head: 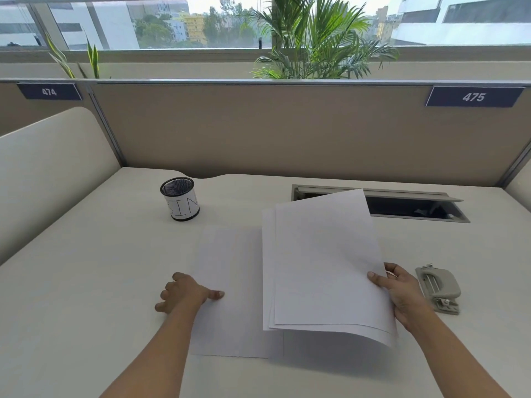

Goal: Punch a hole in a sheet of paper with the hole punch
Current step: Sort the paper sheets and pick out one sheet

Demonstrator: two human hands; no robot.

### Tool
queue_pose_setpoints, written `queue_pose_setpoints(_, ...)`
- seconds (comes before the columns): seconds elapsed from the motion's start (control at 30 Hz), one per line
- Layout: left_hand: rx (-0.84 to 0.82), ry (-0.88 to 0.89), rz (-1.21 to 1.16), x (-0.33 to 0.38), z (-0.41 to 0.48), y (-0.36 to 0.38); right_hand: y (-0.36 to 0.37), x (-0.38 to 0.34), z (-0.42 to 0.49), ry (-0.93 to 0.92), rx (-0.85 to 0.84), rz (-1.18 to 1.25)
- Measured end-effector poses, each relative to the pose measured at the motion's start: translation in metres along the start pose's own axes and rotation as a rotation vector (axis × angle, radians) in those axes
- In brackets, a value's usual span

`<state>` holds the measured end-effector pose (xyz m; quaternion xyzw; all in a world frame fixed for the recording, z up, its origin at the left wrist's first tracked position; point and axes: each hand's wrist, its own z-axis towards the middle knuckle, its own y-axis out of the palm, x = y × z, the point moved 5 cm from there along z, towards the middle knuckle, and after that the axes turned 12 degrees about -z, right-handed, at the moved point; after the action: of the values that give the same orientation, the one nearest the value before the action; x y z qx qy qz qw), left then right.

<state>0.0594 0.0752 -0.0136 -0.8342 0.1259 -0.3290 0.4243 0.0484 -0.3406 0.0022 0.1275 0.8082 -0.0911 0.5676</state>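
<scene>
Head view.

1. Task items. The lifted sheets (324, 262) are thin, white, matte paper. At least two edges show, and the lower right corner bows downward. The right hand (399, 291) holds them at their right edge. Its grip is clenched on the paper, thumb on top and fingers beneath. The flat sheet (230, 282), equally white and plain, lies on the counter (86, 282), with its right part covered by the raised paper. The left hand (184, 293) rests at this sheet's left edge. Its thumb presses the paper, its fingers curl loosely on the counter, and its grip is released. The hole punch (438, 288) sits on the counter just beside the right hand, apart from all paper. It has a beige, rounded lever over a metal base.

2. Surface. The counter is smooth and cream-coloured. A cylindrical black mesh cup (180, 198) with a white paper label stands at the far left. A rectangular grey hatch (416, 209) is set into the surface, its lid raised.

3. Room. A tan partition (258, 130) carries dark number plates reading 474 (49, 91) and 475 (474, 96). Behind it are a palm plant (319, 44) and a window (172, 24).
</scene>
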Motion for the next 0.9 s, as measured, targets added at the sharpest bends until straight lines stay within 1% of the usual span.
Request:
queue_pose_setpoints(0.17,-0.051,0.006,0.024,0.001,-0.001,0.001,0.0,0.001,-0.002,0.005,0.014,-0.011)
queue_pose_setpoints(0.27,-0.038,0.038,-0.046,0.002,-0.001,0.001,0.0,0.001,-0.003,0.005,0.019,-0.021)
queue_pose_setpoints(0.4,0.0,0.135,-0.166,0.002,-0.003,-0.001,-0.003,0.004,-0.002,0.014,0.027,-0.02)
queue_pose_setpoints(0.53,0.038,0.226,-0.375,-0.002,-0.001,-0.009,-0.006,0.008,0.001,0.012,0.032,-0.029)
queue_pose_setpoints(0.63,0.124,0.233,-0.582,-0.007,0.0,-0.025,-0.008,0.011,0.002,0.002,0.051,-0.017)
queue_pose_setpoints(0.8,0.32,0.262,-0.804,-0.004,-0.009,-0.063,-0.017,0.013,-0.001,-0.025,0.08,-0.002)
queue_pose_setpoints(0.87,0.357,0.251,-0.901,-0.003,-0.01,-0.075,-0.018,0.013,-0.004,-0.03,0.075,-0.022)
queue_pose_setpoints(0.9,0.34,0.246,-0.968,-0.002,-0.009,-0.078,-0.017,0.013,-0.006,-0.029,0.066,-0.023)
